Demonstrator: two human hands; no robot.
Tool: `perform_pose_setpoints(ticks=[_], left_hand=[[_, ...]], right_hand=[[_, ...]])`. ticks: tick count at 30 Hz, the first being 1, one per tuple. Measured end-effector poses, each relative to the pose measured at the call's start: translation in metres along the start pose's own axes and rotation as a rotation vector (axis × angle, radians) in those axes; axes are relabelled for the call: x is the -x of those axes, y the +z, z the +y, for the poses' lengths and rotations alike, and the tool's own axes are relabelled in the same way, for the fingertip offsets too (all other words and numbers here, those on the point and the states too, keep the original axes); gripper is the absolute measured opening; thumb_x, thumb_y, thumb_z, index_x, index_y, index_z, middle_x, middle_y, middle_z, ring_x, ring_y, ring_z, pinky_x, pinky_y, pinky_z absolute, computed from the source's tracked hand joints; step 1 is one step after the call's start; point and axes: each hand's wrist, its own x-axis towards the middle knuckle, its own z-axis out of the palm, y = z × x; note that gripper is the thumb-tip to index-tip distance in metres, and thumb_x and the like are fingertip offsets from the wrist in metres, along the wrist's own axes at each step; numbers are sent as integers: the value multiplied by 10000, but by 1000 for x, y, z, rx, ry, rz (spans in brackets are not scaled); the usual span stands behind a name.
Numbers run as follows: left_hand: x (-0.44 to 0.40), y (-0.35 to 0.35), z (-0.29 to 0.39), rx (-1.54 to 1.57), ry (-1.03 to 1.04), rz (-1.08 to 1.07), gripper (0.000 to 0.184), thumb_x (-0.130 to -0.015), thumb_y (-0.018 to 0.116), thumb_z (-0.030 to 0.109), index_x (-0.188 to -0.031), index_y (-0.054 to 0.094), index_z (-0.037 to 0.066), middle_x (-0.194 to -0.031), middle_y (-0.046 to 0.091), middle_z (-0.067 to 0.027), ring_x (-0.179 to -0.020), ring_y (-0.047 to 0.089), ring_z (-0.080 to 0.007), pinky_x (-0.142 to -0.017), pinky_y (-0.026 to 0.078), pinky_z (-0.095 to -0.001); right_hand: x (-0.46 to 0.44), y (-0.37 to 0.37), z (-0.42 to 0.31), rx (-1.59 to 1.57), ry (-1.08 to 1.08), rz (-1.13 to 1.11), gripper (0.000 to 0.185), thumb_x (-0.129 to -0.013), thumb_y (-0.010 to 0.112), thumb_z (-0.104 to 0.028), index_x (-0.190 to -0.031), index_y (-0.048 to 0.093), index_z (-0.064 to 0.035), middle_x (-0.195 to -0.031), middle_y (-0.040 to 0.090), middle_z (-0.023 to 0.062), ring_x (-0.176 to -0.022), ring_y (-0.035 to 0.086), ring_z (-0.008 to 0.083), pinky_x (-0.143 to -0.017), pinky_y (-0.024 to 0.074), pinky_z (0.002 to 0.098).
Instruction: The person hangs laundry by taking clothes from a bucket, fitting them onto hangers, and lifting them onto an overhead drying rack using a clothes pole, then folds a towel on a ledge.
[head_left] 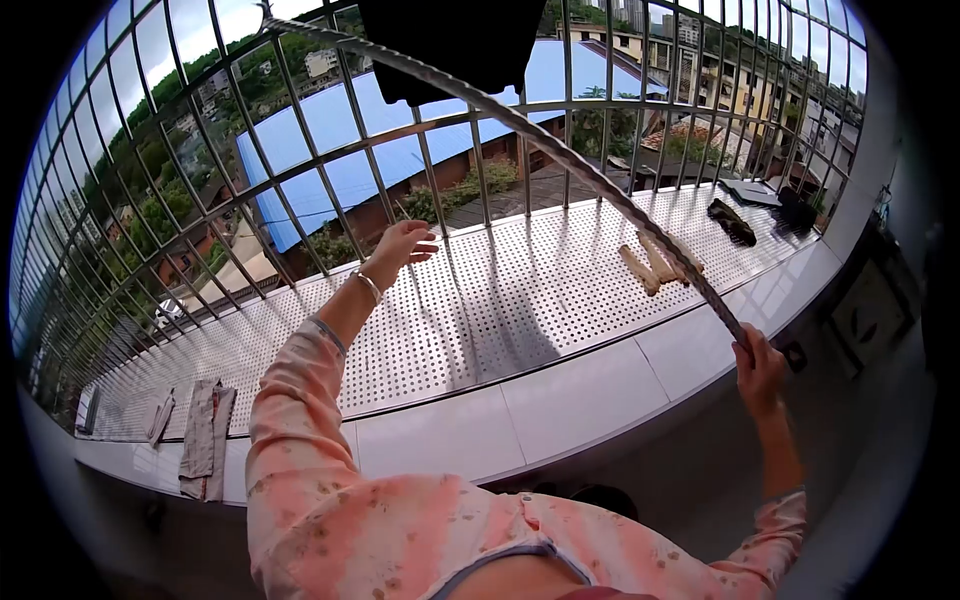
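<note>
Right hand [762, 372] around twisted pole [560, 153]; left hand [404, 243] near window bars [430, 170].

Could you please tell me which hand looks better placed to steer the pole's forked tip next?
Probably the right hand: it grips the lower end of the pole, whose forked tip shows high on the left. The left hand is off the pole, raised before the window bars.

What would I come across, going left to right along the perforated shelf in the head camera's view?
Small greyish cloth, larger folded greyish cloth, left hand above the shelf, tan bundle, dark patterned item, black item.
</note>
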Motion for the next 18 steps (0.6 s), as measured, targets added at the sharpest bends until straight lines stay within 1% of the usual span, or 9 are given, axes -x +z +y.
perform_pose_setpoints(ticks=[2, 4, 5, 8, 11, 13, 15, 16, 18], left_hand=[[53, 8, -40, -165, -97, -234, 342, -951, 522, 188, -1230, 519, -10, -1085, 646, -128, -908, 678, -181, -795, 550, -293], [98, 7, -89, -194, -170, -454, 331, -969, 529, 257, -1205, 558, 27, -1051, 663, -104, -900, 676, -153, -778, 544, -261], [122, 7, -101, -259, -194, -524, 323, -975, 514, 226, -1209, 555, 7, -1051, 660, -111, -927, 674, -183, -821, 544, -299], [181, 2, -124, -368, -137, -597, 329, -974, 525, 230, -1207, 550, -1, -1042, 655, -111, -926, 667, -184, -819, 537, -292], [224, -18, -147, -294, -92, -464, 321, -977, 516, 201, -1222, 534, -6, -1049, 650, -115, -941, 654, -174, -831, 525, -290], [252, -29, -146, -267, -150, -343, 305, -974, 502, 146, -1234, 522, -14, -1051, 645, -124, -940, 646, -170, -840, 517, -289], [276, -43, -149, -193, -203, -196, 303, -968, 510, 130, -1230, 523, -21, -1039, 645, -136, -921, 650, -182, -821, 524, -291], [290, -51, -155, -195, -223, -201, 303, -968, 510, 130, -1230, 523, -21, -1039, 645, -136, -921, 650, -182, -821, 524, -291], [315, -63, -167, -150, -271, -25, 275, -963, 512, 103, -1210, 538, -15, -1016, 656, -132, -910, 652, -175, -819, 526, -285]], right_hand=[[-10, 18, -8, 39, -163, -159, 260, -842, 644, -60, -1093, 580, -46, -725, 587, 127, -601, 592, 311, -521, 442, 390], [-19, 49, -14, 34, -227, -275, 262, -806, 690, -122, -1040, 592, -60, -689, 555, 80, -563, 570, 268, -497, 430, 385], [-25, 69, -21, 19, -279, -281, 267, -795, 706, -151, -1027, 598, -76, -680, 549, 58, -561, 575, 246, -497, 439, 372], [-29, 140, -28, -17, -334, -387, 249, -812, 704, -205, -1029, 606, -133, -674, 556, 27, -553, 588, 218, -477, 455, 343], [-26, 213, -31, -98, -326, -473, 186, -877, 634, -256, -1011, 589, -136, -709, 594, 28, -580, 617, 223, -470, 461, 355], [-19, 258, -27, -175, -325, -493, 207, -891, 615, -288, -1033, 586, -139, -734, 616, 42, -602, 626, 254, -499, 480, 387], [-14, 286, -29, -216, -310, -535, 199, -900, 601, -289, -1035, 588, -143, -752, 623, 44, -629, 633, 266, -524, 491, 391], [-9, 297, -31, -219, -304, -555, 197, -902, 595, -291, -1035, 588, -145, -762, 626, 43, -649, 637, 265, -540, 497, 392], [1, 310, -37, -240, -304, -566, 199, -904, 589, -292, -1036, 588, -144, -771, 628, 41, -674, 640, 265, -562, 502, 390]])
